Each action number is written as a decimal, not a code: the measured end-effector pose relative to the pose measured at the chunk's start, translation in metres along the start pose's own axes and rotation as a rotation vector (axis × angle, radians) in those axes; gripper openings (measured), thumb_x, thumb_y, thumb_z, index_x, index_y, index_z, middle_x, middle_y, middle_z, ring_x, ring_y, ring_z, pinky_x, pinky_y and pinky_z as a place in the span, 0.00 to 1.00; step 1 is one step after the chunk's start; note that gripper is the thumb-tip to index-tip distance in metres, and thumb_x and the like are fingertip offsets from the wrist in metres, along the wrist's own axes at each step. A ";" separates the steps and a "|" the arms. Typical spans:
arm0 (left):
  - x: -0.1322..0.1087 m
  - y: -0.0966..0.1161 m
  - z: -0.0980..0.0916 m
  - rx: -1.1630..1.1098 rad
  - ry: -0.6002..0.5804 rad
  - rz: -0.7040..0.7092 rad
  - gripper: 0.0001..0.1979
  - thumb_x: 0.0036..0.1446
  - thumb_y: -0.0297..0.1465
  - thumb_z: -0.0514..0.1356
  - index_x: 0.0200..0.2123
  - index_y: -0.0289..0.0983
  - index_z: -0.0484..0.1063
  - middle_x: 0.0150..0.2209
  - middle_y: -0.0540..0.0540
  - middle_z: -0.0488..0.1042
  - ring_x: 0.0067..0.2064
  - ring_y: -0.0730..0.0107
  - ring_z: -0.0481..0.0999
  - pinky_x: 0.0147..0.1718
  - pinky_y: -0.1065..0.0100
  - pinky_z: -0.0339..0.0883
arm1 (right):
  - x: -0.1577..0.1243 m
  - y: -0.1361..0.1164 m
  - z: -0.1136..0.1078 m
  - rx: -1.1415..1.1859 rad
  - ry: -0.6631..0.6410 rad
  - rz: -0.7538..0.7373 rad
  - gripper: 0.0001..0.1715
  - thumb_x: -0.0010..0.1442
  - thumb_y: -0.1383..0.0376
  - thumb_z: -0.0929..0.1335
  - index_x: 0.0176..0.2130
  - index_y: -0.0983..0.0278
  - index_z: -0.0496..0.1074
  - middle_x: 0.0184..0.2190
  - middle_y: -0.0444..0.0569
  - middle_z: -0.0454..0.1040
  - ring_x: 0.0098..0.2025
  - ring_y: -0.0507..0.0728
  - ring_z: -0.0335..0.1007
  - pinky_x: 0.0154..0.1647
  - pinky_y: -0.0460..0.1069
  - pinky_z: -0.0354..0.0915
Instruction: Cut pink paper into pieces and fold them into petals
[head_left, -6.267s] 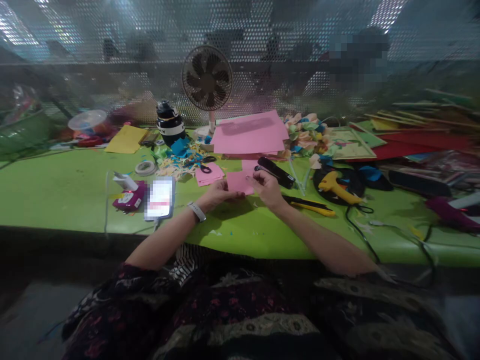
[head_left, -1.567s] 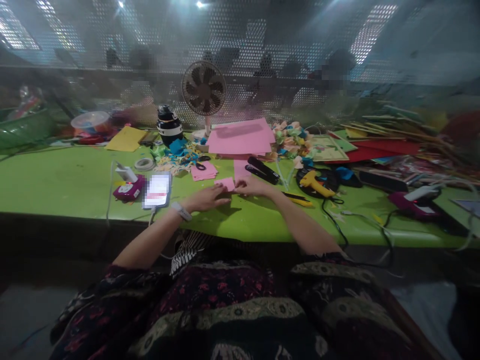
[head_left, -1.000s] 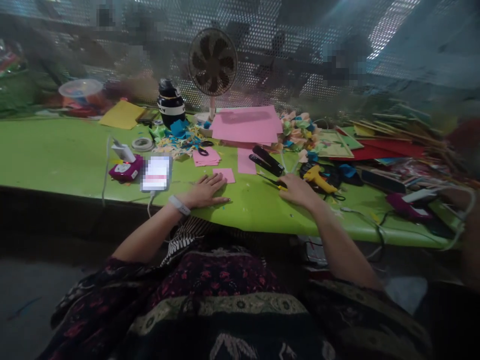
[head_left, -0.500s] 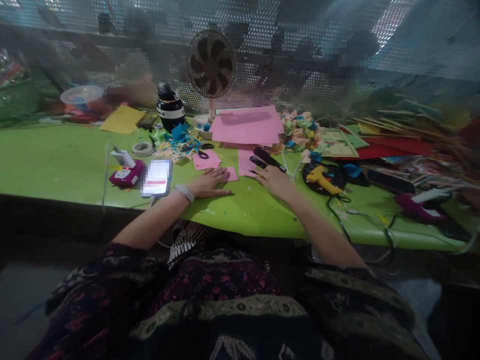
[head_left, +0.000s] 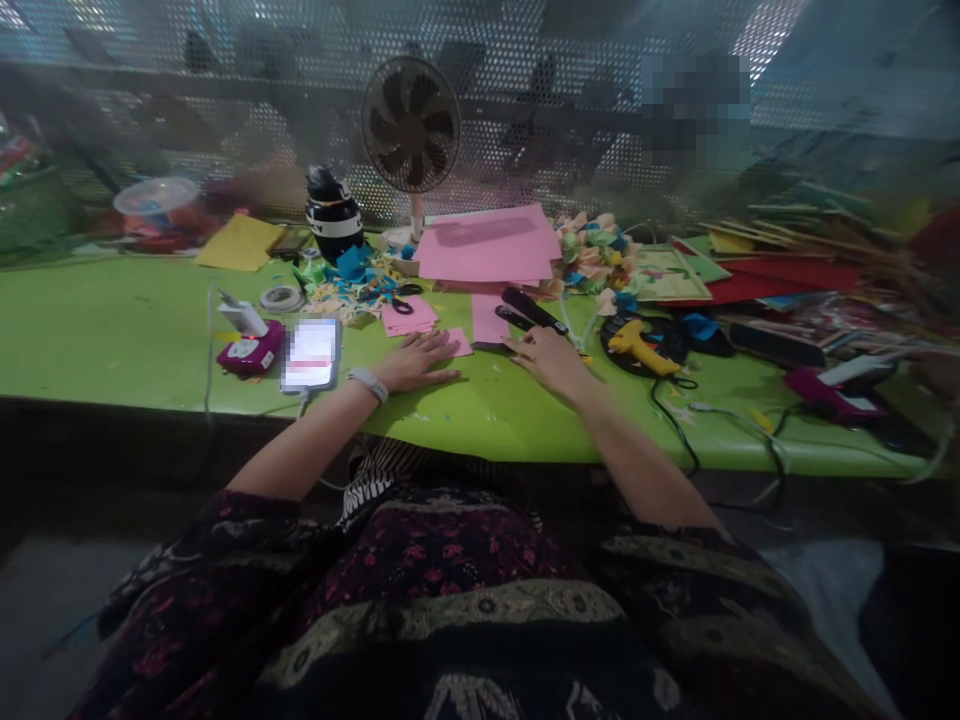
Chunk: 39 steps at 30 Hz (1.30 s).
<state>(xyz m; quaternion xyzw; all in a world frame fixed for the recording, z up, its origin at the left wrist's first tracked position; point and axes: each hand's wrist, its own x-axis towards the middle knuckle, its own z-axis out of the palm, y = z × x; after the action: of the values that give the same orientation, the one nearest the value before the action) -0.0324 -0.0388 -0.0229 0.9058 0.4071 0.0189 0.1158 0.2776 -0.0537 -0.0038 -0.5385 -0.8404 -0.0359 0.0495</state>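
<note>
My left hand (head_left: 414, 362) lies flat with its fingers spread, pressing on a small pink paper piece (head_left: 458, 343). My right hand (head_left: 551, 360) has its fingers curled, pinching the end of a thin dark blade-like tool (head_left: 491, 347); its exact kind is hard to make out. That tool lies across the near end of a pink paper strip (head_left: 490, 318). Just beyond my right fingers is a black stapler-like tool (head_left: 534, 310) with two long arms. A stack of small pink cards (head_left: 409, 319) sits past my left hand, and black-handled scissors (head_left: 403, 307) rest on it.
Large pink sheets (head_left: 487, 245) lie behind, before a fan (head_left: 411, 125). A phone (head_left: 310, 355) and a purple socket block (head_left: 251, 350) stand left, near a tape roll (head_left: 282, 298). Rightward are a yellow glue gun (head_left: 641, 347), cables and paper scraps (head_left: 596, 250).
The dark tool at my right fingers has turned, now showing a broader face across the strip. My left hand stays on the pink piece. The view has shifted slightly.
</note>
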 end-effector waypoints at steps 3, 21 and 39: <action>0.000 0.001 0.000 0.009 0.011 0.002 0.40 0.71 0.56 0.46 0.77 0.41 0.50 0.78 0.41 0.44 0.78 0.50 0.42 0.74 0.49 0.33 | 0.000 0.001 0.000 -0.012 0.008 -0.015 0.25 0.72 0.59 0.65 0.65 0.54 0.73 0.51 0.60 0.74 0.50 0.68 0.66 0.45 0.57 0.64; 0.001 0.002 0.000 0.010 0.011 0.004 0.39 0.71 0.55 0.46 0.76 0.40 0.51 0.78 0.40 0.44 0.78 0.51 0.42 0.74 0.50 0.33 | -0.002 -0.001 -0.005 -0.028 -0.004 -0.017 0.26 0.71 0.62 0.66 0.66 0.58 0.73 0.52 0.62 0.75 0.51 0.68 0.68 0.48 0.58 0.65; 0.002 0.001 0.001 0.015 0.017 0.005 0.38 0.72 0.54 0.46 0.76 0.41 0.50 0.78 0.40 0.45 0.78 0.53 0.42 0.74 0.50 0.33 | -0.001 0.005 -0.008 0.281 -0.032 0.012 0.29 0.68 0.55 0.70 0.65 0.57 0.73 0.48 0.56 0.75 0.51 0.65 0.71 0.52 0.55 0.65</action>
<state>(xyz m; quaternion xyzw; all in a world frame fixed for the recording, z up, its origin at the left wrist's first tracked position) -0.0301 -0.0379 -0.0237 0.9074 0.4061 0.0237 0.1057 0.2832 -0.0533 0.0036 -0.5317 -0.8347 0.0911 0.1111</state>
